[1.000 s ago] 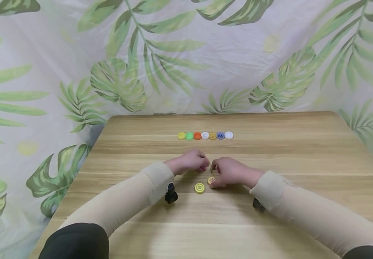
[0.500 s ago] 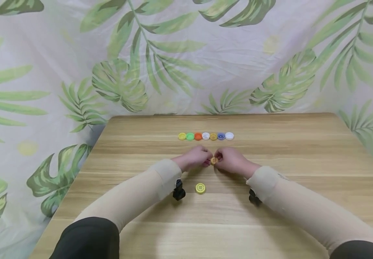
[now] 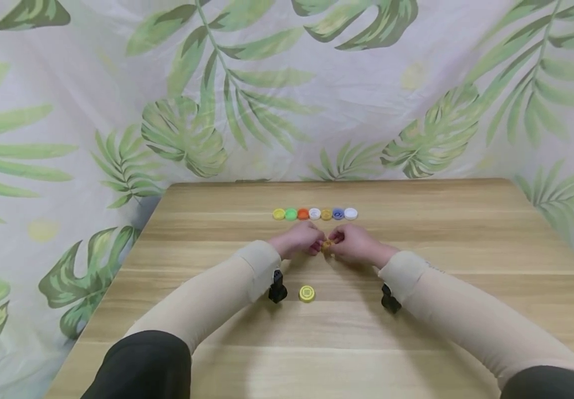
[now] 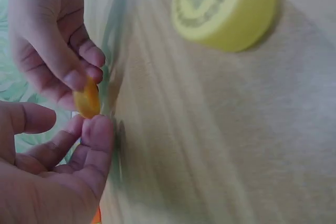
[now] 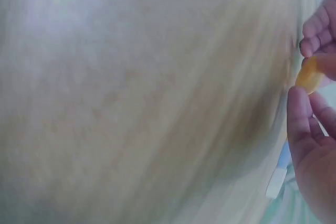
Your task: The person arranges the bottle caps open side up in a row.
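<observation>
In the head view, a small round orange bottle cap point(image 3: 327, 245) is held just off the table between my two hands. My right hand point(image 3: 357, 243) pinches it from the right; its thumb presses the cap point(image 4: 86, 100) in the left wrist view. My left hand point(image 3: 299, 238) meets it from the left, fingertips at the rim. How firmly the left fingers grip is partly hidden. The right wrist view shows the cap point(image 5: 308, 75) at its right edge, between both hands. Nearer me, a round yellow cap point(image 3: 307, 293) with a printed top lies on the table.
Beyond my hands runs a straight row of caps: yellow point(image 3: 279, 214), green point(image 3: 291, 214), orange-red point(image 3: 303, 214), white point(image 3: 314, 214), amber point(image 3: 326, 214), blue point(image 3: 338, 214) and white point(image 3: 350, 213). A leaf-patterned cloth point(image 3: 267, 111) hangs behind the wooden table point(image 3: 416, 343).
My right hand has picked the orange cap up from beside the yellow one and moved it away from me to my left hand. Over the last half second the cap has turned between the fingers.
</observation>
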### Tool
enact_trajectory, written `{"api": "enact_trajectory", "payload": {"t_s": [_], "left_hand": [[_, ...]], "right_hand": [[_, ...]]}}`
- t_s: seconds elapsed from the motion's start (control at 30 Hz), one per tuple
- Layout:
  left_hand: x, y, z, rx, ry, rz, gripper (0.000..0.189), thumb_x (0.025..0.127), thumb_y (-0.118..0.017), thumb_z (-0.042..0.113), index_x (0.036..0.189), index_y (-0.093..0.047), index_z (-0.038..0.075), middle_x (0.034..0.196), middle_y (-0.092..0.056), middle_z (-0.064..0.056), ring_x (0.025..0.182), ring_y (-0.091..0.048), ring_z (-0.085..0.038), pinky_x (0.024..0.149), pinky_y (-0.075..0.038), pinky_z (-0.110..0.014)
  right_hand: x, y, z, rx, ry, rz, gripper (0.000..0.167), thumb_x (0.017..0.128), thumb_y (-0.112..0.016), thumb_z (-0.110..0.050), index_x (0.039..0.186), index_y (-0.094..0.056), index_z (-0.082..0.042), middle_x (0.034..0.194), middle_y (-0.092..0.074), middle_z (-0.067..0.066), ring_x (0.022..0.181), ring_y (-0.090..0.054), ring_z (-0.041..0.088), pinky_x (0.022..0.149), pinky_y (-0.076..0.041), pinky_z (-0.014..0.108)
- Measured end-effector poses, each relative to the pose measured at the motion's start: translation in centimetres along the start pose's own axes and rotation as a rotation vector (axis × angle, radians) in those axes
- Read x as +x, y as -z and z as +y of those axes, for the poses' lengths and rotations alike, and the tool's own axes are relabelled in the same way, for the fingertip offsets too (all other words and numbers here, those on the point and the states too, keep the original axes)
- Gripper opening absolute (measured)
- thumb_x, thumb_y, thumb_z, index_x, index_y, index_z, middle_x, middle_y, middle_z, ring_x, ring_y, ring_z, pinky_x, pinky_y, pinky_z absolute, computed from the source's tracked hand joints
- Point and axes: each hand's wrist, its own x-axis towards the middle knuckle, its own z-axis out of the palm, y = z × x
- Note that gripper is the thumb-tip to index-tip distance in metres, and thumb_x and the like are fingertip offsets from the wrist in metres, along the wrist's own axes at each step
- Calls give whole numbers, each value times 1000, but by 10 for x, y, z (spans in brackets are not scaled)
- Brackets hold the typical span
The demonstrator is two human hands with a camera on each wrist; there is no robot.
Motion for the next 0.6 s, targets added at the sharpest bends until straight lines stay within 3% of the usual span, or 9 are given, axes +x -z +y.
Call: {"api": "enact_trajectory", "payload": {"t_s": [0.13, 0.27, 0.43, 0.6], "left_hand": [[9, 0, 5, -75, -18, 36, 19, 104, -49, 3, 108, -64, -9, 89, -61, -9, 79, -59, -17, 81, -58, -31], [18, -2, 14, -158, -86, 88, 18, 105, -50, 2, 111, -62, -10, 92, -62, -9, 81, -60, -17, 93, -57, -38], [22, -6, 29, -221, -138, 115, 13, 106, -49, 4, 110, -57, -6, 100, -57, -10, 86, -60, -19, 102, -53, -46], [28, -9, 37, -247, -164, 139, 21, 108, -50, 8, 120, -57, -8, 114, -60, -19, 91, -62, -20, 101, -54, -42]], "right_hand": [[3, 10, 4, 226, -54, 30, 26, 95, -68, -6, 114, -65, 12, 103, -69, 16, 85, -66, 20, 79, -60, 31], [4, 22, 4, 380, -93, 69, 24, 100, -62, -4, 115, -61, 14, 106, -67, 18, 88, -66, 21, 85, -59, 33], [5, 35, 6, 512, -127, 93, 22, 106, -55, -7, 117, -57, 13, 114, -65, 24, 100, -67, 28, 98, -56, 42], [9, 44, 6, 558, -123, 141, 25, 107, -53, -6, 122, -54, 13, 122, -62, 28, 99, -68, 24, 99, -56, 41]]}}
